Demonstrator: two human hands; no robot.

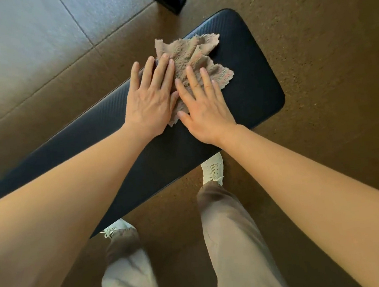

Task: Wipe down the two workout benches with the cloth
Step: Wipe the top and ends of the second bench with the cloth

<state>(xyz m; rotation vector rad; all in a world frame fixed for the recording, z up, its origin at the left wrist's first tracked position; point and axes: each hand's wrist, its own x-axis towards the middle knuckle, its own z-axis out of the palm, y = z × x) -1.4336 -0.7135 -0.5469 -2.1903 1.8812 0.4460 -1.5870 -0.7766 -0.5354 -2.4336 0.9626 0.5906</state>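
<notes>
The cloth (195, 59) is laid on the bench (252, 85) near its far end, pressed flat under the left hand (151, 98) and right hand (206, 109), placed side by side, the feet below the near edge.

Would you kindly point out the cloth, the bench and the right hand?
cloth (194, 55), head view, fluffy middle.
bench (252, 83), head view, bare padding.
right hand (206, 109), head view, back of hand.
</notes>
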